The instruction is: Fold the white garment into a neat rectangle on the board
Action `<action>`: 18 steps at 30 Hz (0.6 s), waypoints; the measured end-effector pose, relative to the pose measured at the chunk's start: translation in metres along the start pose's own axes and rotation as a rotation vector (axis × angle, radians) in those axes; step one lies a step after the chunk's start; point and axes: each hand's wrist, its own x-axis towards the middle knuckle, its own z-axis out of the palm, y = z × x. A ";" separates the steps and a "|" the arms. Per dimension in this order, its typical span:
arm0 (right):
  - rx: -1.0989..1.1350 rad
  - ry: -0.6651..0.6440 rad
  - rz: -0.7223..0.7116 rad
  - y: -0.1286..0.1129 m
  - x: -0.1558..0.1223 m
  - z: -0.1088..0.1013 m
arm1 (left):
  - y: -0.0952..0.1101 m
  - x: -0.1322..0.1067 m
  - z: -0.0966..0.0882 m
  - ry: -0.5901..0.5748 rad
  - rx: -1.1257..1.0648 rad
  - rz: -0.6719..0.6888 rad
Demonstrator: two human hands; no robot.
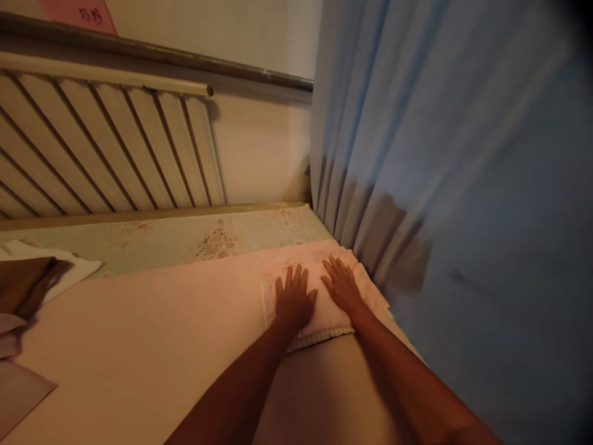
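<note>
A folded pale pink cloth (324,312) with a ribbed, striped lower edge lies flat near the right end of the pink-covered table (152,346). My left hand (295,300) rests palm down on its left half, fingers spread. On the right half lies my right hand (341,284), also flat with its fingers apart. Both hands touch the cloth from above and neither grips it. The parts of the cloth under my palms are hidden, so I cannot tell whether it is one piece or several layers.
Blue-grey curtains (486,185) hang along the right edge. A ribbed radiator (111,145) stands behind, below a dark pipe (185,55). Floral cloth (250,238) covers the far strip. At left lie a brown cloth (23,281), a white cloth (74,267) and a pink piece (23,392).
</note>
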 end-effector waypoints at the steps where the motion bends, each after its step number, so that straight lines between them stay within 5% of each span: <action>1: -0.007 0.001 0.000 0.001 0.000 0.003 | -0.002 -0.001 0.003 0.003 0.000 -0.004; 11: -0.066 -0.030 -0.003 0.002 0.002 -0.001 | -0.009 -0.022 0.001 -0.044 -0.005 -0.022; 18: -0.106 -0.144 0.036 -0.013 0.020 -0.027 | -0.026 -0.086 -0.030 -0.198 -0.062 0.008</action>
